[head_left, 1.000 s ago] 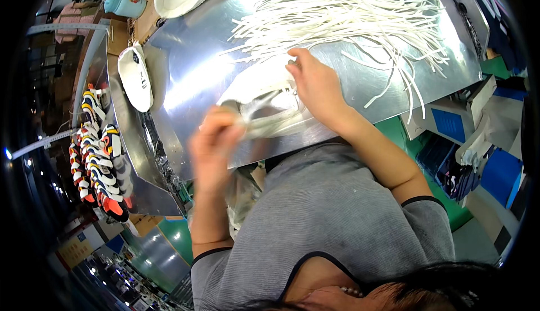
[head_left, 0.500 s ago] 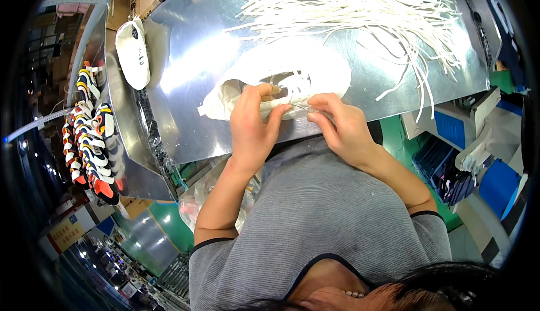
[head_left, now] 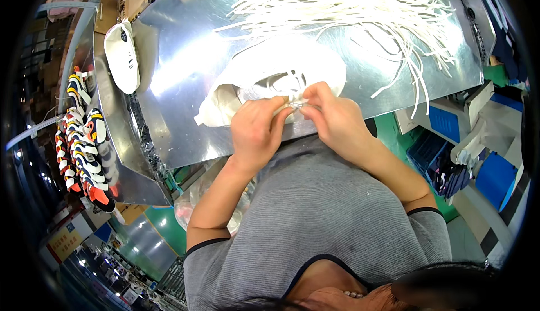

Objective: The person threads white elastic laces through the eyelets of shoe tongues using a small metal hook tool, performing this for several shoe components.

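Observation:
A white shoe [head_left: 327, 63] lies on its side on the metal table before me, its toe to the right and its opening toward me. White lace loops [head_left: 289, 77] cross its throat. At the shoe's near edge my left hand [head_left: 257, 128] is closed, thumb and forefinger pinching a white shoelace [head_left: 293, 104]. My right hand [head_left: 337, 117] pinches the same lace just to the right, its fingertips almost touching the left ones. The exact lace end and the eyelet are hidden by the fingers.
A heap of loose white laces [head_left: 343, 7] covers the far side of the metal table [head_left: 185, 97]. Another white shoe [head_left: 122, 58] stands at the left edge. Multicoloured shoes [head_left: 84, 148] sit in rows further left. Blue bins [head_left: 444, 124] are at the lower right.
My right hand has moved left and up, closing the gap to my left hand. The thin strand stretched between them is now mostly hidden at the fingertips. The whole view has shifted slightly.

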Demonstrator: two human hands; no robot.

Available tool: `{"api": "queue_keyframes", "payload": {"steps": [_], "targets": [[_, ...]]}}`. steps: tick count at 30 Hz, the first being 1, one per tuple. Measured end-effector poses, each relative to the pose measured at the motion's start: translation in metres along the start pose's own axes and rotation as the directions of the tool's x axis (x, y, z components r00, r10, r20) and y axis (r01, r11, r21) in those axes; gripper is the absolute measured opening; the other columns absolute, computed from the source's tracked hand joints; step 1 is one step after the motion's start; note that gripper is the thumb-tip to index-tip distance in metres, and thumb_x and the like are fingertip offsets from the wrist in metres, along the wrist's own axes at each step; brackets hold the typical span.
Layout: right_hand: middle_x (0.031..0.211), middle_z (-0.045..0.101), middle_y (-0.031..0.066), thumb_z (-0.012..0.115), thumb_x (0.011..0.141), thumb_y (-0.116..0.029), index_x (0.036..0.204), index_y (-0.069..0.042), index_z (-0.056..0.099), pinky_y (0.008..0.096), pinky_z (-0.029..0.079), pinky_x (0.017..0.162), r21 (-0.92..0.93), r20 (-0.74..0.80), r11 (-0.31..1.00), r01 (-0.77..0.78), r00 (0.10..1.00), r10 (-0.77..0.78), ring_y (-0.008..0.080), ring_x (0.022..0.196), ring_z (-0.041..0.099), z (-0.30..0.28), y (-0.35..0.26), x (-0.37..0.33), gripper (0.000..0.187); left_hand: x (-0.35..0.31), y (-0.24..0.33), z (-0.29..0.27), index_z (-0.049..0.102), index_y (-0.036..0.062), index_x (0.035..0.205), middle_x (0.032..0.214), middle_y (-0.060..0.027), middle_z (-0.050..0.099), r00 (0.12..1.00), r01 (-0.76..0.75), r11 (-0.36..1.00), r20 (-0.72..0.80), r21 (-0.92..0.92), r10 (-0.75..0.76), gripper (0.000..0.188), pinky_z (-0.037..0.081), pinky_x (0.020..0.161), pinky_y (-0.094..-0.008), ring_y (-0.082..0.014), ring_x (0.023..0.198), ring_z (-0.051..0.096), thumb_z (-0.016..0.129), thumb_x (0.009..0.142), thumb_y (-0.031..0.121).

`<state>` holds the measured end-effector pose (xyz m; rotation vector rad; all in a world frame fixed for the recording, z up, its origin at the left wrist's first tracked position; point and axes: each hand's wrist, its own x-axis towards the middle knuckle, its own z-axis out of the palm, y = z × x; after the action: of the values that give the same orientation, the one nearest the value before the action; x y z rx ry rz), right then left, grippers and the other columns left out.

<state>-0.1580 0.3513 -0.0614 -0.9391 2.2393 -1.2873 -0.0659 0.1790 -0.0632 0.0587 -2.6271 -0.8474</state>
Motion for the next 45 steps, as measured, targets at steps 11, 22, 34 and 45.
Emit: {"api": "queue_keyframes", "payload": {"steps": [11, 22, 34, 45], "targets": [[0.084, 0.069, 0.0108, 0.068, 0.089, -0.016, 0.101, -0.008, 0.059, 0.0405, 0.051, 0.063, 0.0, -0.019, 1.0, -0.005, 1.0, 0.005, 0.0299, 0.073, 0.068, -0.037, -0.023, 0.011, 0.017, -0.015, -0.003, 0.011, 0.055, 0.0052, 0.103, 0.075, -0.0066, 0.063, 0.977, -0.139, 0.99, -0.163, -0.003, 0.136, 0.036, 0.04, 0.054, -0.0345, -0.0227, 0.058, 0.055, 0.081, 0.079, 0.002], [0.083, 0.072, 0.0127, 0.069, 0.087, -0.009, 0.103, -0.005, 0.07, 0.0361, 0.053, 0.07, 0.151, 0.161, 0.98, 0.131, 0.975, -0.155, 0.0259, 0.078, 0.071, -0.016, -0.002, 0.039, 0.017, -0.012, -0.003, 0.009, 0.054, 0.0058, 0.101, 0.071, -0.0062, 0.06, 0.963, -0.25, 0.967, -0.113, -0.045, 0.243, 0.036, 0.041, 0.055, -0.0343, -0.0229, 0.057, 0.054, 0.081, 0.078, 0.003], [0.092, 0.069, 0.0009, 0.067, 0.092, -0.006, 0.104, 0.001, 0.069, 0.0228, 0.049, 0.08, 0.428, 0.189, 0.884, -0.186, 0.975, 0.114, 0.0063, 0.088, 0.061, -0.012, -0.009, 0.064, 0.014, 0.0, 0.007, -0.01, 0.04, -0.0034, 0.139, 0.094, -0.0151, 0.068, 0.974, 0.226, 0.958, 0.051, -0.179, -0.22, 0.073, 0.051, 0.073, -0.0406, -0.033, 0.085, 0.066, 0.079, 0.085, 0.025], [0.085, 0.066, 0.0068, 0.066, 0.094, -0.014, 0.106, -0.003, 0.062, 0.0304, 0.051, 0.068, 0.399, -0.008, 0.91, -0.112, 0.992, 0.126, 0.017, 0.073, 0.065, -0.011, -0.021, 0.048, 0.017, 0.008, 0.009, 0.003, 0.067, 0.0076, 0.107, 0.091, -0.0048, 0.067, 0.899, 0.383, 0.918, -0.189, -0.098, -0.395, 0.034, 0.042, 0.078, -0.0353, -0.021, 0.076, 0.057, 0.082, 0.08, 0.023]]}}
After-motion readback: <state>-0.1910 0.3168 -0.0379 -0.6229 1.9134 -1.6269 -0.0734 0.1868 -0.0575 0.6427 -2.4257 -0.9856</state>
